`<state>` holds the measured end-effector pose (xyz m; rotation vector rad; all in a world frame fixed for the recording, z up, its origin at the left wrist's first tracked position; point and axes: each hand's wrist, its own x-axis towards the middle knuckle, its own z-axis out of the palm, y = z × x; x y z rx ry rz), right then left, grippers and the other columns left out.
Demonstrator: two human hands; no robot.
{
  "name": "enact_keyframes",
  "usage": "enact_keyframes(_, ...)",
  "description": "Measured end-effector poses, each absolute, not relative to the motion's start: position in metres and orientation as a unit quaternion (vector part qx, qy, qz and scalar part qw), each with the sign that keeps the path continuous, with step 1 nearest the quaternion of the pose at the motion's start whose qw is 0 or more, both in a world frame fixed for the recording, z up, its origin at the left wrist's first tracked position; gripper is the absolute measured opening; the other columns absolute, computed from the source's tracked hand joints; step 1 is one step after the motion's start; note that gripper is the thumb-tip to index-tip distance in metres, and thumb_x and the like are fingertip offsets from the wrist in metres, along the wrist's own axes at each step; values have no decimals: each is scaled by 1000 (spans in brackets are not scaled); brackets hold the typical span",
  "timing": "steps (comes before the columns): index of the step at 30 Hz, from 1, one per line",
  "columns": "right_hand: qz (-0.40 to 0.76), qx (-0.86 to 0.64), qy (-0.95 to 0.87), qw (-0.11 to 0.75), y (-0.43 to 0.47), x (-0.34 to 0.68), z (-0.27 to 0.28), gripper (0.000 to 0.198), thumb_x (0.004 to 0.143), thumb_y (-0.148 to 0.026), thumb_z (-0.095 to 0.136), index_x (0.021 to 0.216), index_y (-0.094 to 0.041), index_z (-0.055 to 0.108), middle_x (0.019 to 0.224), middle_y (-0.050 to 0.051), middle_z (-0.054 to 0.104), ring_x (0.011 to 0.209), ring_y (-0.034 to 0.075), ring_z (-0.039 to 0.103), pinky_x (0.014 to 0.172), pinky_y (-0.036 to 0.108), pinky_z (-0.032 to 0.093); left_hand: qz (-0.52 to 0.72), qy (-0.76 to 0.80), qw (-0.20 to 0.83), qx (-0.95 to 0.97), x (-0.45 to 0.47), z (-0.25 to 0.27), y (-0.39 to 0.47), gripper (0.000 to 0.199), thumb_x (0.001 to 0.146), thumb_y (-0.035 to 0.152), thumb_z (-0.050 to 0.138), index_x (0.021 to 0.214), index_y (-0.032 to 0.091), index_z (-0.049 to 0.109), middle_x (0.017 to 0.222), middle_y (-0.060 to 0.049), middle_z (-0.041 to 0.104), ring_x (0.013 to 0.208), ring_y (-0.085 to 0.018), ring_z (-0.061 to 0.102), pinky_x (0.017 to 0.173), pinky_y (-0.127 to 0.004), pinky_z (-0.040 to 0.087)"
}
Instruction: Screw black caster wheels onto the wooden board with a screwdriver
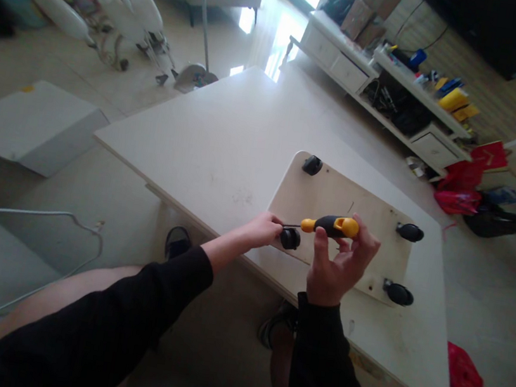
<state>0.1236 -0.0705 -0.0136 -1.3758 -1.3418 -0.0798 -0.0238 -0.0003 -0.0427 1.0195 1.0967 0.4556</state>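
My right hand (pixel 341 263) is closed around the yellow-and-black handle of a screwdriver (pixel 330 226), whose thin shaft points left. At the shaft's tip, the fingers of my left hand (pixel 265 230) are pinched together; what they hold is too small to make out. Just beside them is a black caster wheel (pixel 290 239) at the near left corner of a pale board (pixel 353 200). The board lies with its wheels up. Its other corners carry a far left caster (pixel 312 165), a far right caster (pixel 410 232) and a near right caster (pixel 398 294).
Under the board stands a white table (pixel 208 135), its near edge by my legs. A white box (pixel 37 124) is on the floor at left, near a grey cable (pixel 98 235). Beyond are a cluttered TV cabinet (pixel 347 71), a long-handled dustpan (pixel 195 77) and red bags (pixel 460 190).
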Motion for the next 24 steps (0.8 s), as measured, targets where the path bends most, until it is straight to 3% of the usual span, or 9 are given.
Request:
enact_keyframes(7,-41,-537,-563,627,-63,125,-21,55,94,-35,65,148,-33,52,131,7,61,106,18,71,82,35,64,196,504,691,480,-22,-43,1,16,80,15,69,90,13,82,74,-7,71,73,-19,64,61,-28,43)
enact_keyframes(12,-43,-521,-570,634,-62,126,-22,62,81,-30,87,135,-34,57,126,2,55,110,18,71,86,39,68,201,510,688,476,-22,-45,1,17,81,17,70,91,13,82,72,-7,70,73,-19,64,61,-28,44)
enact_keyframes(17,2,-480,-585,653,-64,118,-16,53,96,-27,68,145,-34,52,135,7,59,124,23,72,96,48,69,204,499,688,485,-23,-44,0,19,82,18,70,95,12,83,73,-6,70,71,-18,62,60,-27,43)
enact_keyframes(21,-32,-529,-578,621,-65,119,-16,64,84,-26,85,141,-36,59,132,5,57,125,22,67,88,37,68,209,507,683,483,-23,-44,0,18,81,17,70,93,13,82,76,-7,71,77,-20,64,61,-27,44)
enact_keyframes(24,-32,-511,-578,635,-65,121,-17,56,92,-25,74,145,-36,59,129,5,59,118,20,69,88,36,67,208,508,684,481,-23,-44,0,16,80,17,71,91,14,82,74,-7,71,76,-20,64,61,-28,43)
